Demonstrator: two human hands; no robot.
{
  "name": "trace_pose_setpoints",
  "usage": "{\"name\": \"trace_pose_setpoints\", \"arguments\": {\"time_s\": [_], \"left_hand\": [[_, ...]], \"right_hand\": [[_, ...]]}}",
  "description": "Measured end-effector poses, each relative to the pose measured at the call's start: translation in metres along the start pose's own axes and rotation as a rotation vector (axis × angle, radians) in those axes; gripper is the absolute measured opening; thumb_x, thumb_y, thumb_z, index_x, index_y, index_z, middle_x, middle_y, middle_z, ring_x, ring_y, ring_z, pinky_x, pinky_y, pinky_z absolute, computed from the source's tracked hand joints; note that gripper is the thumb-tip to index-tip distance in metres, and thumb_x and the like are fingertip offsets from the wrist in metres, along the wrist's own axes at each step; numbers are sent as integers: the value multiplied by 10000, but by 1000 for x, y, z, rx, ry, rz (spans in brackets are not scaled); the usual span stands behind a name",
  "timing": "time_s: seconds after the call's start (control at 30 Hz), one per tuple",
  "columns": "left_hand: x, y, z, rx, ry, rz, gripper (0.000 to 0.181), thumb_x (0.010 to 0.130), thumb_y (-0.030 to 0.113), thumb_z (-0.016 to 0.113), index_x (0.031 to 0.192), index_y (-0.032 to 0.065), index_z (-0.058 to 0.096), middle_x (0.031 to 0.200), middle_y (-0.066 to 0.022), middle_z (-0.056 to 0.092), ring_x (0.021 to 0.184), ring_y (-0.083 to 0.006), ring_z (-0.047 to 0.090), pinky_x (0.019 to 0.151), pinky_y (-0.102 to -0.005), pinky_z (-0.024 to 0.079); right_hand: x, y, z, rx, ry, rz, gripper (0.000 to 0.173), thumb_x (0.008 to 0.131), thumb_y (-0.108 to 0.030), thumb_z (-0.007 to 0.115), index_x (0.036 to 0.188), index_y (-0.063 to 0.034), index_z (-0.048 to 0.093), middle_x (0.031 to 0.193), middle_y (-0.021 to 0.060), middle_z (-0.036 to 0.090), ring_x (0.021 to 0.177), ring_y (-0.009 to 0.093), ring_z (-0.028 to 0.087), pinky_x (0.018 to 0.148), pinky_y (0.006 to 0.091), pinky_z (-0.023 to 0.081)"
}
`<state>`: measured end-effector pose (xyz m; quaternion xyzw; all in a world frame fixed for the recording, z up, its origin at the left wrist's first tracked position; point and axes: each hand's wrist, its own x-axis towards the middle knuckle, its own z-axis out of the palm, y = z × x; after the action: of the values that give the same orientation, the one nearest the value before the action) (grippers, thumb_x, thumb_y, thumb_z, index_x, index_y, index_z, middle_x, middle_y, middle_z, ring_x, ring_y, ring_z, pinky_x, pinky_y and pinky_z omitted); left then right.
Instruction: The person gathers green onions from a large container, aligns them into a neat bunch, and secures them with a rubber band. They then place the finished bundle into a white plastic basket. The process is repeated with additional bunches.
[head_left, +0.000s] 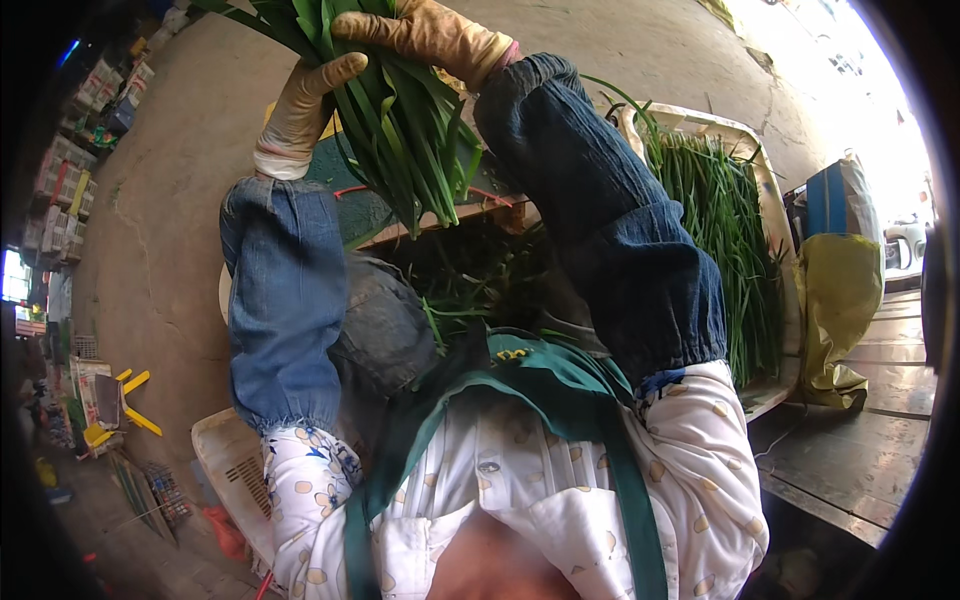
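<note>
Both my hands wear stained, light-coloured gloves and are raised at the top of the head view. Between them is a bunch of flat green leaves, likely garlic chives (405, 142), its upper end cut off by the picture's rim. My left hand (307, 97) grips the bunch from the left side, thumb across the leaves. On the other side my right hand (427, 34) closes round it, thumb pointing left; some of its fingers are hidden. The leaf tips hang down over a green board (349, 180) with red cord on it. Loose green trimmings (480, 277) lie in the shadow below, between my knees.
On the right stands a white plastic crate (787, 300) packed with long green leaves (712, 225). Beside it are a yellow woven sack (840, 315) and metal plates (847, 450). Another white crate (225, 465) is at lower left. Stacked crates (67, 180) line the far left of the concrete floor.
</note>
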<state>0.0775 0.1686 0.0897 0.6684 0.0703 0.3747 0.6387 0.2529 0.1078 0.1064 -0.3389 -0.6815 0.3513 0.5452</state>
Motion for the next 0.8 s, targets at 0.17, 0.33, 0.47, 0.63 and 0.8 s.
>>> {"name": "trace_pose_setpoints", "arguments": {"time_s": [0.17, 0.33, 0.47, 0.63, 0.8], "left_hand": [[-6, 2, 4, -170, -18, -43, 458, 802, 143, 761, 1211, 43, 582, 1134, -63, 622, 1080, -185, 584, 981, -342, 474], [-10, 5, 31, -44, -30, -83, 319, 817, 90, 697, 1115, 11, 616, 990, -80, 663, 911, -191, 639, 889, -316, 521], [-23, -21, 43, -125, 178, -111, 250, 796, 71, 697, 1039, 19, 672, 994, -62, 681, 903, -162, 638, 853, -294, 517], [-55, -10, 11, -274, 497, 36, 227, 794, 71, 699, 992, -2, 613, 914, -82, 648, 866, -177, 612, 850, -324, 514], [-68, -24, -2, -285, 741, 52, 204, 836, 118, 677, 1017, 61, 604, 936, -58, 656, 919, -190, 622, 887, -361, 511]], "right_hand": [[6, -44, 0, -670, 121, -231, 583, 790, -499, 772, 1104, -22, 650, 1009, 206, 683, 998, 370, 644, 814, 447, 497], [3, -44, -17, -779, 19, -343, 593, 777, -565, 745, 1075, -57, 681, 971, 213, 695, 946, 401, 656, 820, 445, 512], [-54, -14, -32, -309, 235, -2, 618, 793, -542, 756, 1169, -60, 669, 1008, 171, 725, 980, 340, 682, 851, 399, 524], [-202, -8, 18, 254, 471, 431, 251, 942, -230, 675, 1047, -3, 699, 974, 83, 726, 821, 110, 637, 711, 248, 518], [-245, 49, 75, -110, 522, 453, 256, 873, -134, 731, 1103, -26, 694, 1048, 65, 699, 918, 151, 630, 802, 286, 505]]}}
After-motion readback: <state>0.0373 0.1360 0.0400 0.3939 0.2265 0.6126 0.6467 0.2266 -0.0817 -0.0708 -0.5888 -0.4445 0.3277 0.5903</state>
